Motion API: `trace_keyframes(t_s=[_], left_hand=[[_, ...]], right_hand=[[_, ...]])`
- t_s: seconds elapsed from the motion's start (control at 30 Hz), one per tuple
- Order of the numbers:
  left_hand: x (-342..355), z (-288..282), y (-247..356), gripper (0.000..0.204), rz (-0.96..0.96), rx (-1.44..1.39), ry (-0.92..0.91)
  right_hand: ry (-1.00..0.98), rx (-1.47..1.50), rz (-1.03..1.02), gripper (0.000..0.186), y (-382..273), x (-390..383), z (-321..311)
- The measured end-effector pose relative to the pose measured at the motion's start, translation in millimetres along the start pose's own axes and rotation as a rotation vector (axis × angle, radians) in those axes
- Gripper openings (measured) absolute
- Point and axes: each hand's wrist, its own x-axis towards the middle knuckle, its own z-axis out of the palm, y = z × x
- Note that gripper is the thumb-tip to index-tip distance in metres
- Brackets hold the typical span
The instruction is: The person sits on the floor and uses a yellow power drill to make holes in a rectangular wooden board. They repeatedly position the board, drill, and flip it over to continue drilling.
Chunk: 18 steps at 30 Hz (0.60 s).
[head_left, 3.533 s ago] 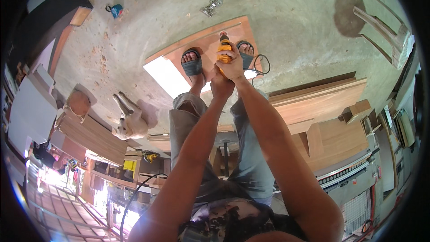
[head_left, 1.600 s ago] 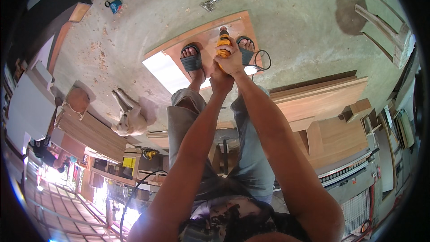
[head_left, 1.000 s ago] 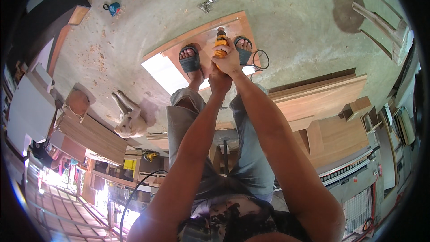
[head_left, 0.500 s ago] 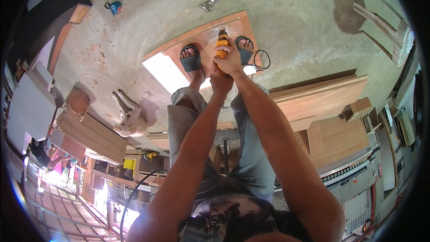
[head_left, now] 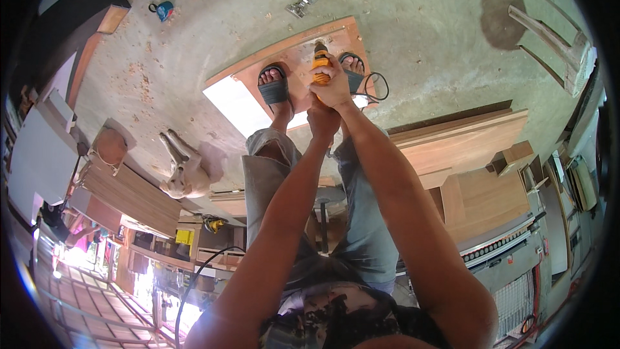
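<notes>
Both of my hands are closed on a yellow and black power drill, its nose pointing down at a wooden board on the floor. My right hand wraps the drill's body. Nearer to me, my left hand grips its lower part, most of which is hidden under the fingers. Pale shavings lie round the drill's tip, near the board's far edge; the bit itself is too small to make out. My two feet, in dark sandals, press on the board on either side of the drill.
A black cord loops beside my right foot. Farther off lie a metal tool and a small blue object. A pale dog rests at the left. Wooden panels lie at the right, near a plastic chair.
The view has shifted very slightly. Both hands stay on the drill at the same spot on the board, and the pale shavings at its tip look a little more spread.
</notes>
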Motion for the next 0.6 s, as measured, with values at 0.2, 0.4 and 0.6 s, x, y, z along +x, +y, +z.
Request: trace_keyframes(t_s=[0.2,0.4,0.6], left_hand=[[5,0,-20,0.059,0.008,-0.025,-0.022],[3,3,-24,0.064,0.109,-0.058,0.028],[2,2,-20,0.062,0.131,-0.061,0.029]], right_hand=[[0.068,-0.045,0.021,0.034,-2,-6,11],[0.022,0.019,0.041,0.034,-2,-6,10],[0.02,-0.045,0.053,0.035,-5,-6,7]])
